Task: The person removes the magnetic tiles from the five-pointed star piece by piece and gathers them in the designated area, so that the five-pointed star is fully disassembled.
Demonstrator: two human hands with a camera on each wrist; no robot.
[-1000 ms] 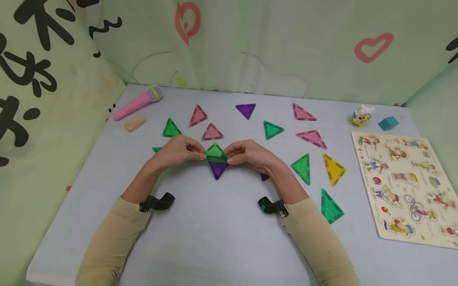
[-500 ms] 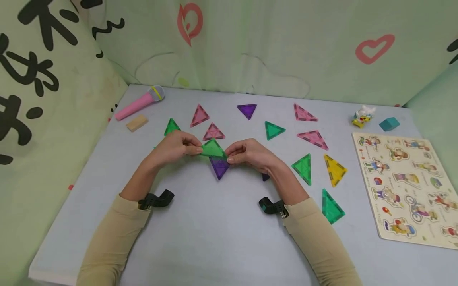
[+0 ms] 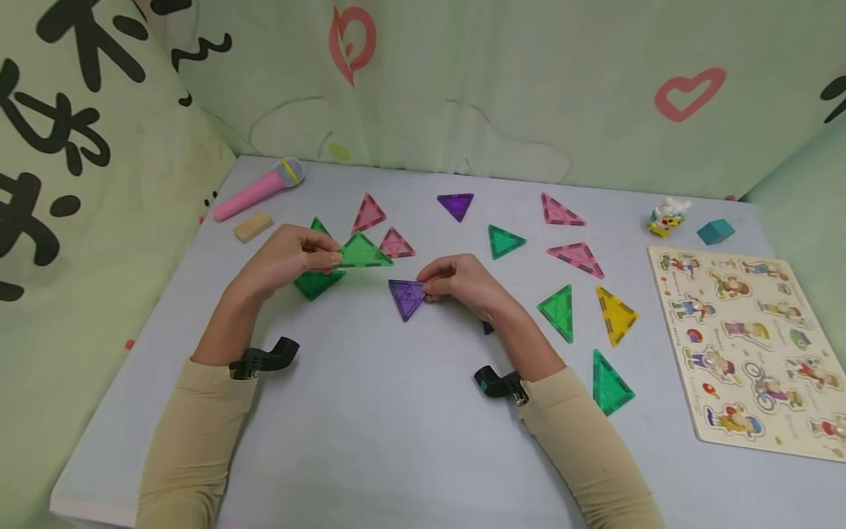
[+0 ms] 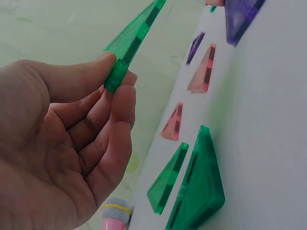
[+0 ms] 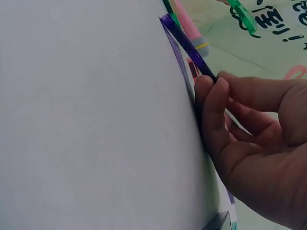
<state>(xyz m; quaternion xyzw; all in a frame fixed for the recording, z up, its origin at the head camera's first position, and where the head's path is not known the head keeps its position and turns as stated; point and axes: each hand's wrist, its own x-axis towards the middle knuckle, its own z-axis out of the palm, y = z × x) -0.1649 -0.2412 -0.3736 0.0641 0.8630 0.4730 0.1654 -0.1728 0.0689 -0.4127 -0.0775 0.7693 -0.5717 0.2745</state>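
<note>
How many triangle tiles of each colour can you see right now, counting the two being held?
Green tiles: 6
Pink tiles: 4
Purple tiles: 3, one mostly hidden under the right wrist
Yellow tiles: 1
Total: 14

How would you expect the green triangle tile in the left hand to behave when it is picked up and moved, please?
The green triangle tile looks stiff: pinched at one corner by the left hand, it juts out without drooping. It is probably light, since fingertips alone hold it. Flat and thin, it should lie still on the table rather than roll.
</note>
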